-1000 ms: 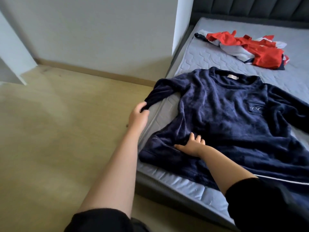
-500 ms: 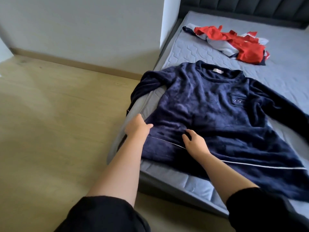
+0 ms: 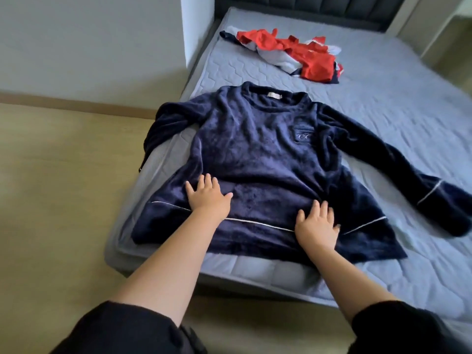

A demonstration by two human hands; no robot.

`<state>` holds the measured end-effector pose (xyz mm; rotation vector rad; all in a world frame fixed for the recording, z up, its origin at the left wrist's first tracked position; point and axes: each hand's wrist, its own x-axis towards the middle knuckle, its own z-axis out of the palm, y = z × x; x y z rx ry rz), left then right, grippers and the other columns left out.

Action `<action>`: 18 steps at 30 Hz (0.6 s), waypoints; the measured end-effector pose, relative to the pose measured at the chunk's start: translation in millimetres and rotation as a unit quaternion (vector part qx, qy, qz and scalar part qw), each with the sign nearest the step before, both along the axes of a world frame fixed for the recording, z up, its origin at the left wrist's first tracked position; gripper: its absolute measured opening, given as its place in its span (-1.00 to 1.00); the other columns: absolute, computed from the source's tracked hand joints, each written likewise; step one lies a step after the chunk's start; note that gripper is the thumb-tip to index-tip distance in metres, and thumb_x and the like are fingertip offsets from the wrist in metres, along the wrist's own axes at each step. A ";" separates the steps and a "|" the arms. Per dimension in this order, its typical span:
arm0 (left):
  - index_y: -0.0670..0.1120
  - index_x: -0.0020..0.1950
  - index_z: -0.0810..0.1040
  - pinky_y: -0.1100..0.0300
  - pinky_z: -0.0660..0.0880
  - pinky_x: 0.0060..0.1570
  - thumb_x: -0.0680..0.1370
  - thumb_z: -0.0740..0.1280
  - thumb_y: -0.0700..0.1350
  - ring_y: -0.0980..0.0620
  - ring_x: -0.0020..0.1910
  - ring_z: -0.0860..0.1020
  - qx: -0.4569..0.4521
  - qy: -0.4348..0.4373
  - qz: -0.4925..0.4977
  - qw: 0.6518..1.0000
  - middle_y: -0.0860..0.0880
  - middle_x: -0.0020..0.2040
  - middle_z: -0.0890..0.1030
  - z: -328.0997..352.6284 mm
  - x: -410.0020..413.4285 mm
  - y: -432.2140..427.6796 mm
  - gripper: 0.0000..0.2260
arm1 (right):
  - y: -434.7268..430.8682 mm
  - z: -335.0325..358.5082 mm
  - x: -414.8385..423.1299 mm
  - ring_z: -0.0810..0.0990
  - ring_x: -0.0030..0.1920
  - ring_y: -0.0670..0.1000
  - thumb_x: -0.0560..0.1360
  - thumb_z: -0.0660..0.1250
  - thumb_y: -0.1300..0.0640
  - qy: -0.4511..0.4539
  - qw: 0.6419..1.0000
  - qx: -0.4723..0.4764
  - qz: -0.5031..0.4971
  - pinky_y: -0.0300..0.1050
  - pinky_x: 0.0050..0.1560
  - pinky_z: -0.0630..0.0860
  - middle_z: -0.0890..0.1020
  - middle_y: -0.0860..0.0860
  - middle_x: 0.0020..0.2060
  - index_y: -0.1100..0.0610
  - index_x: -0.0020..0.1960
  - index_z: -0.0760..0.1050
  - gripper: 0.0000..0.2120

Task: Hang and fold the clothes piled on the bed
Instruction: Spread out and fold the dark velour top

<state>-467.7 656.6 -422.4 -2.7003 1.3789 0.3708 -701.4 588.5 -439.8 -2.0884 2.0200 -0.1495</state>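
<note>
A navy fleece top (image 3: 255,154) lies spread face up at the near left corner of the bed (image 3: 383,103), its hem toward the near edge and one sleeve drooping over the left edge. Both hands rest flat on its lower part — the left hand (image 3: 208,198) above the white piping line, the right hand (image 3: 316,226) right on that line, fingers straight and spread, gripping nothing. The other sleeve stretches out toward the right edge. Well apart, near the headboard end, a crumpled red, white and navy garment (image 3: 293,54) sits in a heap.
</note>
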 end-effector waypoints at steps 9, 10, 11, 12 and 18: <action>0.12 0.56 -0.14 -0.19 -0.19 0.45 0.61 -0.07 0.26 -0.05 0.54 -0.23 -0.059 0.018 -0.219 0.974 0.00 0.58 -0.17 -18.0 -78.5 -13.3 -0.43 | -17.4 0.9 -29.9 -0.06 0.54 0.02 0.62 -0.05 -0.10 0.034 0.997 0.002 0.067 0.21 0.47 -0.13 0.02 0.01 0.56 0.03 0.55 0.02 -0.46; 0.13 0.56 -0.14 -0.19 -0.19 0.45 0.60 -0.08 0.26 -0.04 0.54 -0.23 -0.057 0.019 -0.207 0.976 0.02 0.58 -0.16 -18.7 -77.8 -13.9 -0.43 | -19.8 -0.1 -43.6 -0.05 0.54 0.01 0.62 -0.05 -0.09 0.027 0.999 0.000 0.029 0.21 0.48 -0.13 0.03 0.02 0.56 0.06 0.55 0.03 -0.46; 0.13 0.56 -0.14 -0.19 -0.19 0.45 0.60 -0.08 0.26 -0.04 0.54 -0.22 -0.057 0.018 -0.199 0.978 0.03 0.58 -0.16 -18.7 -77.2 -14.5 -0.44 | -21.9 -0.3 -55.9 -0.06 0.54 0.01 0.61 -0.04 -0.08 0.018 1.000 -0.010 0.004 0.21 0.48 -0.15 0.02 0.03 0.56 0.08 0.55 0.03 -0.45; 0.13 0.56 -0.13 -0.19 -0.19 0.44 0.60 -0.09 0.26 -0.04 0.54 -0.22 -0.056 0.014 -0.194 0.979 0.04 0.58 -0.16 -18.4 -77.4 -15.2 -0.44 | -24.0 1.2 -66.5 -0.07 0.54 0.01 0.61 -0.03 -0.06 0.008 1.000 -0.023 -0.015 0.22 0.47 -0.17 0.00 0.04 0.56 0.09 0.55 0.05 -0.45; 0.08 0.57 -0.13 -0.20 -0.17 0.45 0.62 -0.11 0.23 -0.08 0.54 -0.22 -0.061 0.006 -0.171 0.983 -0.04 0.58 -0.17 -13.9 -95.9 -20.5 -0.44 | -46.3 18.5 -108.7 0.34 0.35 0.24 0.62 0.04 -0.05 -0.031 0.992 -0.029 -0.115 0.18 0.29 0.25 0.37 0.22 0.37 0.21 0.39 0.26 -0.55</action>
